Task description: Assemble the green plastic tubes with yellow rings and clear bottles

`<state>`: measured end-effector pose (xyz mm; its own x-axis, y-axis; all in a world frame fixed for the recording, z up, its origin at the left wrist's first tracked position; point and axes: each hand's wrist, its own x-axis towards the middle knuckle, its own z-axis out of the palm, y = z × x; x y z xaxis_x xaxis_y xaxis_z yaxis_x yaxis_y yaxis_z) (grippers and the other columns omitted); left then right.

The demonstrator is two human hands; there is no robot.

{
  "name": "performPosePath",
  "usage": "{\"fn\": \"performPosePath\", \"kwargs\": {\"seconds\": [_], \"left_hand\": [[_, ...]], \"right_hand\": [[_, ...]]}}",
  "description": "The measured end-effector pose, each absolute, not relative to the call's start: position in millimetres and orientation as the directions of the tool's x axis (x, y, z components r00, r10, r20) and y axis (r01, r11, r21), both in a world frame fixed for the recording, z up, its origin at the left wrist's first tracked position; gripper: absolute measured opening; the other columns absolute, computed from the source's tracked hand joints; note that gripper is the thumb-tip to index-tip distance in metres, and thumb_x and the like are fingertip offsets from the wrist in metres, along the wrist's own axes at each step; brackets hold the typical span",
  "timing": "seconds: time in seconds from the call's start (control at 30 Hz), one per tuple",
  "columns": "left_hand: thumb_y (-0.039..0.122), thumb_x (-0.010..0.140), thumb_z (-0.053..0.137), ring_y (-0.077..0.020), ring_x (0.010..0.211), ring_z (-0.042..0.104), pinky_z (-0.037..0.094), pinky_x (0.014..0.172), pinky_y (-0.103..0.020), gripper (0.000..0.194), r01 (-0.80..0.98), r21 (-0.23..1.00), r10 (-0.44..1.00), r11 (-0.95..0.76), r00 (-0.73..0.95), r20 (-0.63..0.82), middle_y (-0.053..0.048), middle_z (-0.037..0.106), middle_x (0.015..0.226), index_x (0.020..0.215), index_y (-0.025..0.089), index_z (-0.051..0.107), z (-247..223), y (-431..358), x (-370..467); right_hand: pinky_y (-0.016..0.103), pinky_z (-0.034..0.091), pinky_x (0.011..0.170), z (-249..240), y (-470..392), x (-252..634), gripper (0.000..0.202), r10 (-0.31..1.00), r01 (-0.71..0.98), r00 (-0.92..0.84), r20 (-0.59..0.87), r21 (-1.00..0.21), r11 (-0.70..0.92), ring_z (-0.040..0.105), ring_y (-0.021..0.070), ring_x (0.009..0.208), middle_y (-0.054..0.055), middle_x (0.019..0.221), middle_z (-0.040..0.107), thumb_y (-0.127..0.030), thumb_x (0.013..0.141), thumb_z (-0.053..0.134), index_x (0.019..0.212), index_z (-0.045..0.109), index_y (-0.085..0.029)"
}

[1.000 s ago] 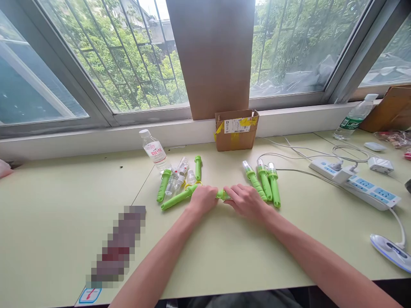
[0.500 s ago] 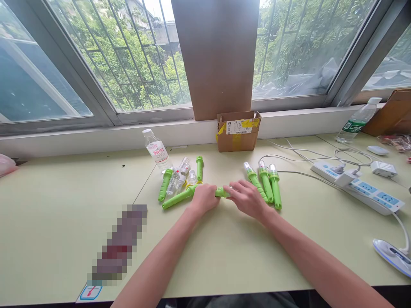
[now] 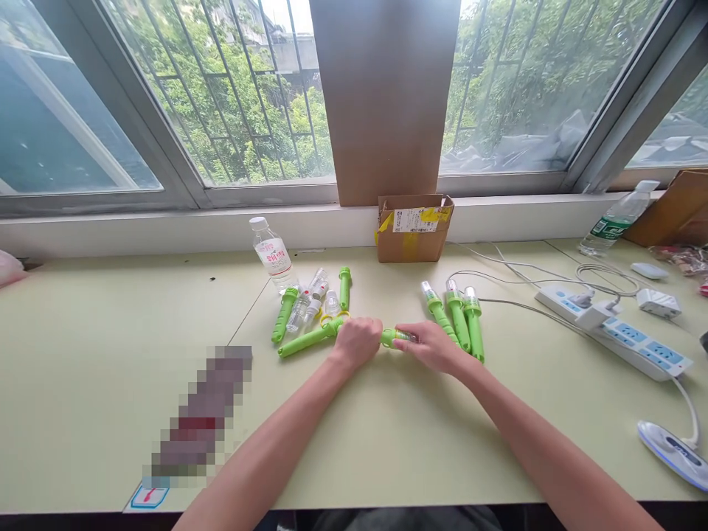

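Note:
My left hand is closed around the green handle of a small flashlight-like stick. Over its clear end my right hand has its fingers wrapped. Left of my left hand lie loose green handles, one long handle nearest, another farther left and one behind. Several clear caps are heaped among them, with yellow rings near the handles. Right of my right hand rest three green sticks with clear tops, the rightmost stick among them.
A water bottle stands behind the caps. At the back is an open cardboard box. To the right lie a power strip, cables, a white adapter and a second bottle. A blurred dark object lies at left.
My right hand has turned and its fingers now lie lower and flatter along the clear end. My left hand keeps its grip on the green handle. The camera view has shifted slightly.

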<state>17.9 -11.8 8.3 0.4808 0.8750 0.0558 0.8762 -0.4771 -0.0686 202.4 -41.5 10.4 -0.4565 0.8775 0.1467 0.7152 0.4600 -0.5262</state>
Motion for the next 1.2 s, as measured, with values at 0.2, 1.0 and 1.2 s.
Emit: {"fn": "performPosePath", "kwargs": {"seconds": [0.2,1.0,1.2], "left_hand": [[0.016,0.075,0.048,-0.0232,0.072,0.063,0.043,0.064,-0.030,0.017,0.910,-0.057,0.908,-0.410,0.413,0.067,-0.012,0.065,0.077,0.083,0.013,0.063,10,-14,19],[0.022,0.075,0.047,-0.0228,0.063,0.062,0.041,0.054,-0.028,0.018,0.905,0.055,0.898,-0.423,0.426,-0.105,-0.010,0.064,0.069,0.073,0.016,0.064,19,-21,22],[0.014,0.076,0.045,-0.0255,0.074,0.066,0.046,0.064,-0.031,0.023,0.901,-0.035,0.901,-0.433,0.431,-0.050,-0.013,0.067,0.075,0.084,0.013,0.066,17,-22,28]], "right_hand": [[0.025,0.033,0.059,-4,-39,201,0.028,0.822,0.794,-0.393,0.412,-0.299,0.529,0.054,0.0175,0.074,0.004,0.083,0.062,-0.026,0.084,0.056,0.112,0.060,-0.022],[0.029,0.014,0.052,0,-39,190,0.022,0.874,0.939,-0.343,0.344,0.097,0.330,0.048,0.0152,0.060,0.003,0.068,0.061,0.001,0.066,0.048,0.075,0.054,-0.018],[0.029,0.014,0.050,-1,-38,194,0.017,0.934,0.959,-0.277,0.224,0.010,0.282,0.046,0.0133,0.053,0.000,0.062,0.060,-0.003,0.065,0.050,0.070,0.051,-0.019]]}}
